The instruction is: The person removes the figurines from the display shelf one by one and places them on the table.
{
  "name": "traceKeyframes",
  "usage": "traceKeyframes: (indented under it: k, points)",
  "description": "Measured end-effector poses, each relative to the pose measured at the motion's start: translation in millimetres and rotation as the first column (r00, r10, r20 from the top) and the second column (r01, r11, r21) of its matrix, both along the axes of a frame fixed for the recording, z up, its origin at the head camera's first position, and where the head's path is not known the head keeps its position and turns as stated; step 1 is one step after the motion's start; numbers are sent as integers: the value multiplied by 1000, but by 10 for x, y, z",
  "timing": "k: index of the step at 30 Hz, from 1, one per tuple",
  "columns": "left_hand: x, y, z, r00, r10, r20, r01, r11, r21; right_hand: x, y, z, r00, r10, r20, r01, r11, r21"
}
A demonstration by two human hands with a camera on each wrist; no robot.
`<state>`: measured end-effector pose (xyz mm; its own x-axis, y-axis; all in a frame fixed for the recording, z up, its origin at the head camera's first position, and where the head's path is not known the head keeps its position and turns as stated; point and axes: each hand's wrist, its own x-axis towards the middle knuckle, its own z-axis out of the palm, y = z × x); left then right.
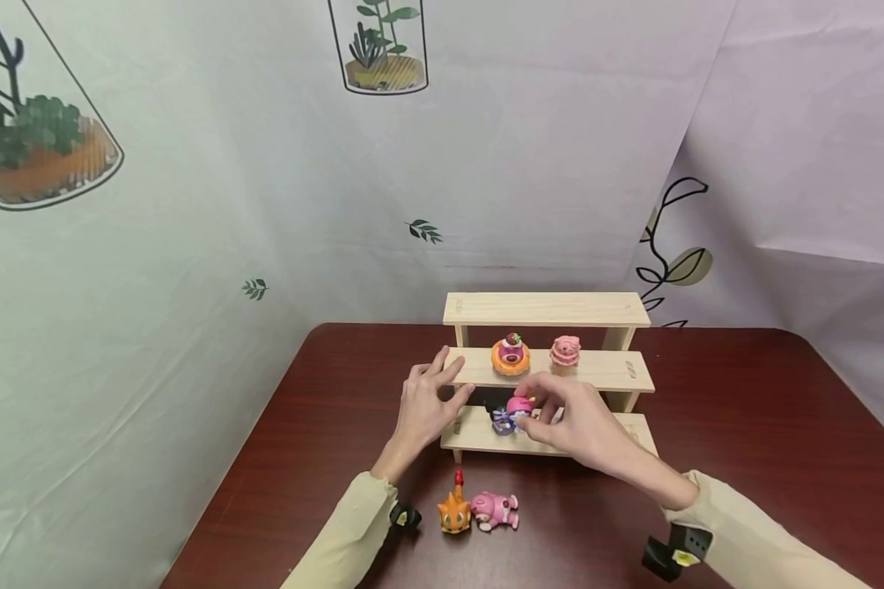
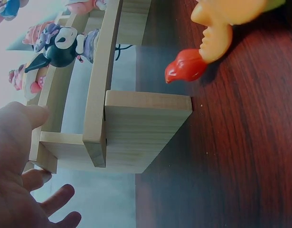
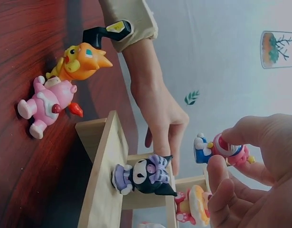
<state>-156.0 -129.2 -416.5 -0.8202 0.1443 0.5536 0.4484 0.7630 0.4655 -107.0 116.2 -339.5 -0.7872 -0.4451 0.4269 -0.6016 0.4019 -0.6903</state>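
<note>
Pinching a small pink-and-blue doll [image 3: 221, 148] between thumb and fingers, the right hand [image 1: 582, 421] holds it in the air over the left half of the bottom shelf [image 1: 467, 435], with the doll's feet clear of the board. On that shelf, near its front edge and just left of the held doll, stands a black-and-purple doll [image 3: 143, 175]. The left hand [image 1: 421, 405] is at the left end of the middle shelf [image 1: 611, 372], well apart from the doll; its thumb and forefinger straddle the board's front left corner, the other fingers spread, and I cannot tell whether it grips the wood. Toward the middle shelf's left end sits an orange ring-shaped toy [image 1: 511, 358], with a pink ice-cream toy [image 1: 565, 353] to its right. The top shelf [image 1: 545, 308] is nearest the back edge of the worktop [image 1: 744, 425]. In front of the bottom shelf's front left corner, an orange dragon toy [image 1: 454, 514] is on the worktop, and a pink bear [image 1: 493, 510] lies just beside it, feet pointing right.
</note>
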Motion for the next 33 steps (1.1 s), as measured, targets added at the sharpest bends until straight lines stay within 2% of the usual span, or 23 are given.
traceKeyframes:
  k: [6, 17, 33]
  points:
    - [2, -2, -4, 1000, -2, 5, 2, 1000, -3, 39, -2, -25, 1000, 4, -10, -4, 1000, -2]
    - [5, -4, -4, 1000, 2, 7, -2, 1000, -7, 106, 8, -78, 999, -34, 25, 34, 999, 19]
    - [-8, -3, -19, 1000, 3, 7, -3, 1000, 2, 166, 19, -180, 999, -25, 32, 25, 1000, -7]
